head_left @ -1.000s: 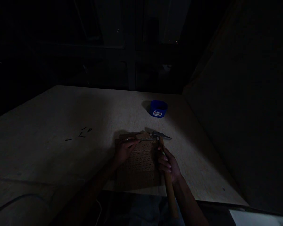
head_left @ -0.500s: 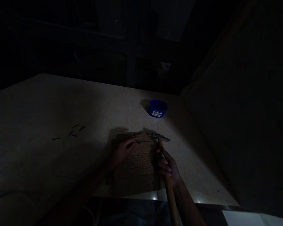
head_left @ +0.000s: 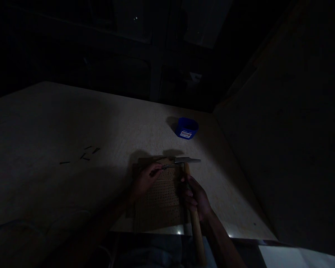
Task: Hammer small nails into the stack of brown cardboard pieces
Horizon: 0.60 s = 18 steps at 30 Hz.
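The room is very dark; a pale table (head_left: 145, 126) fills the middle, with a dim panel (head_left: 268, 149) standing along its right side and blackness beyond the far edge, pricked by a small light (head_left: 136, 18).

The fingertips of the left hand (head_left: 144, 181) are pinched together on the near end of a thin metal piece (head_left: 168, 166), which points right, toward the hammer; it is too dark to tell exactly what it is. The fingers of the right hand (head_left: 200, 199) are wrapped around the wooden handle of a hammer (head_left: 194, 221), below its head. The handle runs down toward the person's lap (head_left: 156, 255), and the grey head lies crosswise near the far end of the metal piece; whether the two touch cannot be made out.

Under the left hand and the metal piece is a brown board (head_left: 164, 193) marked with rows of small dark dots, lying near the table's front edge. A paler brown scrap (head_left: 164, 160) shows at its far end, just beyond the fingertips.

Farther out, a blue tub (head_left: 187, 128) with a white label stands beyond the hammer head. Well to the left, several dark nails (head_left: 96, 150) lie loosely scattered. A cable (head_left: 12, 223) curves across the lower left.
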Tool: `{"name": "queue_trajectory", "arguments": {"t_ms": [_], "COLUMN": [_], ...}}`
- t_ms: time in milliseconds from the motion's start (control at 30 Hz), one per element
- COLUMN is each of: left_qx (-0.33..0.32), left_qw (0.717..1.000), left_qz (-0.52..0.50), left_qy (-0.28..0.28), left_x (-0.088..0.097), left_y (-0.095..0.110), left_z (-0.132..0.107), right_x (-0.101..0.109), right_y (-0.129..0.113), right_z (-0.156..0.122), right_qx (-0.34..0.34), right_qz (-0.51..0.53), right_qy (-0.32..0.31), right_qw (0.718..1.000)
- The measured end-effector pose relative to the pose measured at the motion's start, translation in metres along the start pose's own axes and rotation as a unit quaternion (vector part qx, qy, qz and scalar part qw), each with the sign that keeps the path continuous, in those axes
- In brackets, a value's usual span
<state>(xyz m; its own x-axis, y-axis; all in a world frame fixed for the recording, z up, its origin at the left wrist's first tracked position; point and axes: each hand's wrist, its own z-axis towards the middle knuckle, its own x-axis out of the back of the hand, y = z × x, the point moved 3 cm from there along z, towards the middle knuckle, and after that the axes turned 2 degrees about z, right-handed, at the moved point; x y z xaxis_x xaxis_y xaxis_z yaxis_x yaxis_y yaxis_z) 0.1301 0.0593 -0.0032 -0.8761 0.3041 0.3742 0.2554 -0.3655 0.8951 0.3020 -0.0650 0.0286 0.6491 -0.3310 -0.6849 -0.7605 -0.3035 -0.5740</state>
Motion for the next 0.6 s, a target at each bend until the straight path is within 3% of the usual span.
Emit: {"name": "queue_trajectory", "arguments": {"t_ms": [267,367,467,600], "left_qx": [0.003,0.015,0.029,0.042], "left_qw": [1.000,1.000,1.000,0.999], "left_qz": [0.000,0.001,-0.001,-0.007], "left_qy": [0.006,0.008,0.006,-0.007], "left_x": [0.003,0.003,0.002,0.002], "left_y": [0.003,0.004,0.004,0.008], "left_z": [0.001,0.002,0.004,0.006], "right_x": [-0.031,-0.038,-0.046,-0.054], "right_y": [-0.018,-0.034,-0.042,-0.036], "right_z": [-0.032,-0.045,-0.049,-0.046], "right_qx": [0.048,0.117,0.135,0.112], "right_qz": [-0.196,-0.368,-0.512,-0.573], "right_qy": [0.081,0.105,0.080,0.035], "right_qw": [0.976,0.916,0.844,0.811]}}
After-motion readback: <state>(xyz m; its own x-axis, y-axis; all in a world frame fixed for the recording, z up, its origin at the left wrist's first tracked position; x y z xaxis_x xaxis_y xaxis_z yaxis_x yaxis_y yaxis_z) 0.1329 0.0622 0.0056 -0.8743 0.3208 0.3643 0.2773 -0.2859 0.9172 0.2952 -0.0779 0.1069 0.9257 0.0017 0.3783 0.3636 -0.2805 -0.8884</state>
